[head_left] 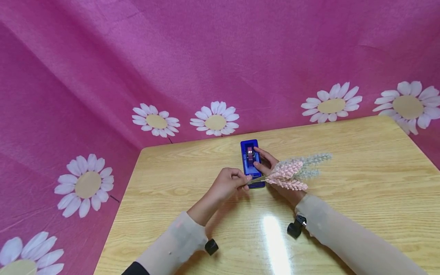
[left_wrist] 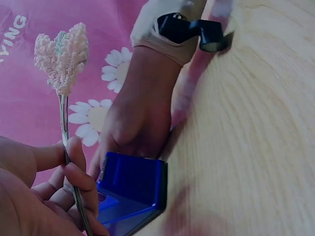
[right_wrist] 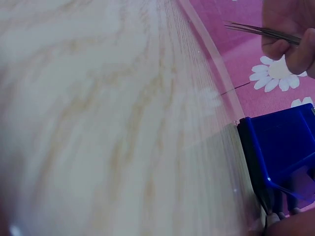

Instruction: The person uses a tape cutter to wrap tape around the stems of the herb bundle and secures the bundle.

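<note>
In the head view, a blue tape dispenser (head_left: 246,158) with a roll of tape (head_left: 250,153) in it sits near the table's back edge. My left hand (head_left: 231,182) pinches the thin stems of a bunch of artificial flowers (head_left: 288,172), whose pink and pale blue-green heads point right over my right wrist. The bare stem ends (right_wrist: 246,28) stick out past the fingers in the right wrist view. My right hand (head_left: 275,173) grips the dispenser's right side, fingertips near the tape roll. From the left wrist, the dispenser (left_wrist: 135,182) partly hides that hand's fingers.
The wood-grain table (head_left: 165,198) meets a pink cloth (head_left: 240,57) printed with large white daisies at its back and left. A bright light reflection lies on the tabletop between my forearms. Black wrist cameras (head_left: 295,228) hang at both sleeves.
</note>
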The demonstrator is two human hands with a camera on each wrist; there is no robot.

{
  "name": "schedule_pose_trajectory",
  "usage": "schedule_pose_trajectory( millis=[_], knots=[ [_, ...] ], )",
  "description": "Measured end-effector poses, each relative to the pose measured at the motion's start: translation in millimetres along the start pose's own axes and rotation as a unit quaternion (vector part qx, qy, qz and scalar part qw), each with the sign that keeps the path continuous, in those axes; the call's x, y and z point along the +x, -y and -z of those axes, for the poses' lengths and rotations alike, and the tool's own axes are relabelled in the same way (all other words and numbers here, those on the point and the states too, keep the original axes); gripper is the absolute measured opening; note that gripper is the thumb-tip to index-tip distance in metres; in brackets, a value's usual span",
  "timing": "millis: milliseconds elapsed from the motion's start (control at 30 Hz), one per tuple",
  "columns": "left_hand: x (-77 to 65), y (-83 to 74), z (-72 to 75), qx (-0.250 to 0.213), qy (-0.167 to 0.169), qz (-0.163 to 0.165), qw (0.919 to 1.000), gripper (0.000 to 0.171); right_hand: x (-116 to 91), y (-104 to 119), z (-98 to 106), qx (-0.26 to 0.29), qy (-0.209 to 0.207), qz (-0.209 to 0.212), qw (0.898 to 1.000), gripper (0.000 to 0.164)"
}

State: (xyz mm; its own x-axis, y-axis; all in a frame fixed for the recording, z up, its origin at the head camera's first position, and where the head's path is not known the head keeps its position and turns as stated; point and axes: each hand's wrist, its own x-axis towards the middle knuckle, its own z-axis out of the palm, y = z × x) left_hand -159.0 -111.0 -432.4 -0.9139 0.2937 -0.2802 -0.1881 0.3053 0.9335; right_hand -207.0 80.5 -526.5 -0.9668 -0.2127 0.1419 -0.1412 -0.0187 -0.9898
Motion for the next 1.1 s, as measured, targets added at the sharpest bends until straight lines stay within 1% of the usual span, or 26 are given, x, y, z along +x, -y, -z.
schedule_pose_trajectory(
  millis=[67, 133, 233, 300, 367, 467, 633, 767, 867, 967, 1100],
  knots=[
    [-0.4, -2.1, 1.5, 0.001, 0.001, -0.01, 0.9999, 0.022, -1.7, 3.5, 0.0, -0.002, 0.004, 0.006, 1.0, 0.061],
    [-0.7, -3.9, 2.8, 0.0, 0.001, -0.019, 0.9998, 0.021, -3.1, 6.3, -0.6, -0.011, 0.005, 0.02, 1.0, 0.06],
    [-0.2, -5.7, 4.4, -0.005, -0.001, -0.031, 0.9995, 0.019, -2.9, 7.7, -1.7, -0.006, -0.002, 0.043, 0.999, 0.058],
    [0.4, -6.8, 5.2, -0.009, -0.003, -0.036, 0.9993, 0.018, -2.0, 6.9, -1.8, 0.001, -0.003, 0.045, 0.999, 0.057],
    [0.9, -8.1, 5.7, -0.012, -0.005, -0.039, 0.9991, 0.015, -0.7, 5.9, -1.7, 0.008, -0.004, 0.036, 0.999, 0.056],
    [1.3, -9.7, 6.1, -0.016, -0.008, -0.041, 0.999, 0.014, -0.2, 5.5, -0.7, 0.005, 0.002, 0.03, 1.0, 0.056],
    [2.0, -10.7, 6.9, -0.022, -0.013, -0.033, 0.9991, 0.014, -2.3, 9.4, -0.4, -0.014, 0.014, 0.037, 0.999, 0.057],
    [3.2, -10.4, 7.4, -0.021, -0.015, -0.025, 0.9994, 0.015, -3.1, 9.8, 0.5, -0.023, 0.026, 0.028, 0.999, 0.057],
    [4.3, -10.3, 7.5, -0.02, -0.017, -0.019, 0.9995, 0.016, -2.7, 9.4, 1.0, -0.045, 0.025, 0.021, 0.998, 0.056],
    [4.8, -10.4, 7.6, -0.024, -0.02, -0.014, 0.9994, 0.017, -1.7, 9.4, 0.7, -0.078, 0.011, 0.014, 0.997, 0.056],
    [5.2, -9.6, 8.6, -0.026, -0.021, -0.015, 0.9993, 0.018, -0.5, 8.5, 1.1, -0.105, -0.004, 0.006, 0.994, 0.056]
  ],
)
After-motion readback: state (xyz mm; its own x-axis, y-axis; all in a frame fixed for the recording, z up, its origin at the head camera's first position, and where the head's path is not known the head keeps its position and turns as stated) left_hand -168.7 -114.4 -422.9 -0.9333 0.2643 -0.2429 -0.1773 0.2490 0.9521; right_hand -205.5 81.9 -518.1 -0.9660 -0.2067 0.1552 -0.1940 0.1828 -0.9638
